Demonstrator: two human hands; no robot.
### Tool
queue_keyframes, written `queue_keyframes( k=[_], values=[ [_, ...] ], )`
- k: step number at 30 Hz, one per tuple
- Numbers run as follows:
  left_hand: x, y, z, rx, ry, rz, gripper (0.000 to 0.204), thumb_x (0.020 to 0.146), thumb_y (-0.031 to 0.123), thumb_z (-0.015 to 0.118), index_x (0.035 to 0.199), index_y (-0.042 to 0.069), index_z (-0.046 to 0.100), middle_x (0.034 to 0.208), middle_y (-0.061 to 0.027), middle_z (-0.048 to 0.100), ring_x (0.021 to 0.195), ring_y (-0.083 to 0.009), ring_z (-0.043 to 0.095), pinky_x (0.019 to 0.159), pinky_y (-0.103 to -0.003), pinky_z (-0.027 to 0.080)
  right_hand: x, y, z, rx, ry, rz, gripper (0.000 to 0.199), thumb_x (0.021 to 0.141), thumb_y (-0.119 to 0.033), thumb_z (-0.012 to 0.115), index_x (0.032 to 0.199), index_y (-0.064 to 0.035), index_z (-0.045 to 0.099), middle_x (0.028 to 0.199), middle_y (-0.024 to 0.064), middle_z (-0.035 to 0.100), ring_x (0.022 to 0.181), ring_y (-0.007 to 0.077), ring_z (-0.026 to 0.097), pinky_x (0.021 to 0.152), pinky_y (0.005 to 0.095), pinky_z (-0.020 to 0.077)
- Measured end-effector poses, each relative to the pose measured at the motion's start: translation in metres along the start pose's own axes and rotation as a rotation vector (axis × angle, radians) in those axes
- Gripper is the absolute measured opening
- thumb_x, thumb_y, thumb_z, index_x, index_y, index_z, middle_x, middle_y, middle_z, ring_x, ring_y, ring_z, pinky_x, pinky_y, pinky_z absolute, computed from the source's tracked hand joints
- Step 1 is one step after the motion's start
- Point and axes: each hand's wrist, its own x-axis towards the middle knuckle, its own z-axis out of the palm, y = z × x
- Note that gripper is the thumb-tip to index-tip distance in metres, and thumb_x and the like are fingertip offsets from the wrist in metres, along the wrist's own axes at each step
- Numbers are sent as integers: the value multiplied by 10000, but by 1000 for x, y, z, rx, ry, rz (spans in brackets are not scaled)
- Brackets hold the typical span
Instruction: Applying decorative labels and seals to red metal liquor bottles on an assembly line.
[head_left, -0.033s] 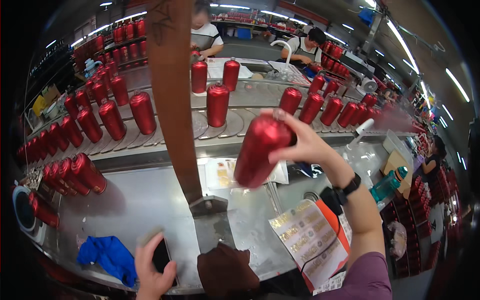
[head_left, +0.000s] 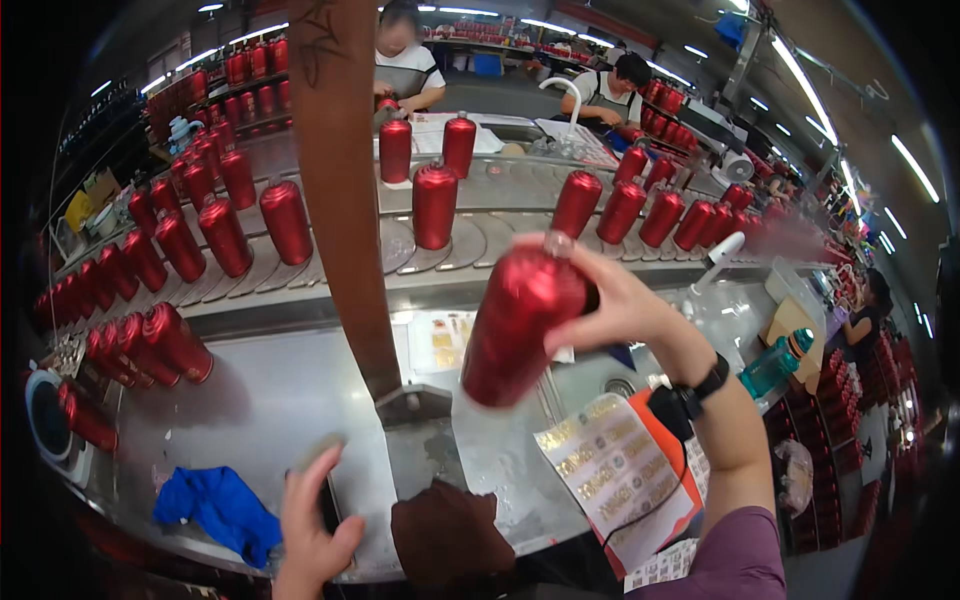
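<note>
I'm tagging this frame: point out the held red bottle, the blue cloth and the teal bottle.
Held red bottle (head_left: pixel 520 330): head view, middle of its body.
Blue cloth (head_left: pixel 225 512): head view, its crumpled middle.
Teal bottle (head_left: pixel 767 370): head view, side of its body.

Bottle (head_left: pixel 525 325) in right hand (head_left: pixel 622 312) above table (head_left: pixel 270 390), cloth (head_left: pixel 218 512) at near left beside left hand (head_left: pixel 312 535), conveyor (head_left: pixel 500 238) along far side

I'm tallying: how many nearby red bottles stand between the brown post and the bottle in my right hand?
3: the near bottle; the rear left bottle; the rear right bottle. The brown post or held bottle may hide others.
</note>
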Motion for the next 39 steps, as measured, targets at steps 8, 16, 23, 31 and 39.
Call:
queue_keyframes(
  k=[8,16,23,31,39],
  values=[
    [-16,24,101,-1141,-1078,-251,1135,766,652,754,1546,-2,250,1544,-162,370,1424,-251,372,1162,-393,314,-80,-35,97,492,-507,-174,1062,665,-271,931,1515,-2,354,1498,157,447,1358,236,461,1142,390,345],
    [-28,32,85,-971,-384,-572,647,960,460,610,1383,-8,466,1219,-105,622,1086,-170,611,952,-317,491,-98,2,157,793,-226,383,958,894,-100,740,1609,-158,106,1349,173,566,779,67,596,672,233,517],
    [-30,23,89,-713,-296,-565,463,1066,296,448,1397,-26,424,1227,-131,602,1103,-163,589,964,-318,474,-84,6,174,796,-157,603,944,879,-204,776,1592,-149,161,1211,126,653,897,106,634,743,261,519],
    [-30,12,85,-452,-154,-307,510,1057,268,455,1454,-35,349,1294,-205,561,1212,-279,553,1049,-375,419,-64,-7,186,762,-89,569,959,871,-164,788,1587,-86,154,1284,171,615,1178,191,609,1010,322,461],
    [-18,7,85,-400,-124,-360,557,1044,263,491,1477,-39,315,1350,-221,546,1232,-284,565,1045,-380,432,-55,7,190,853,-57,487,943,884,-86,758,1585,-55,127,1332,203,569,1183,198,607,977,297,488]
  ],
)
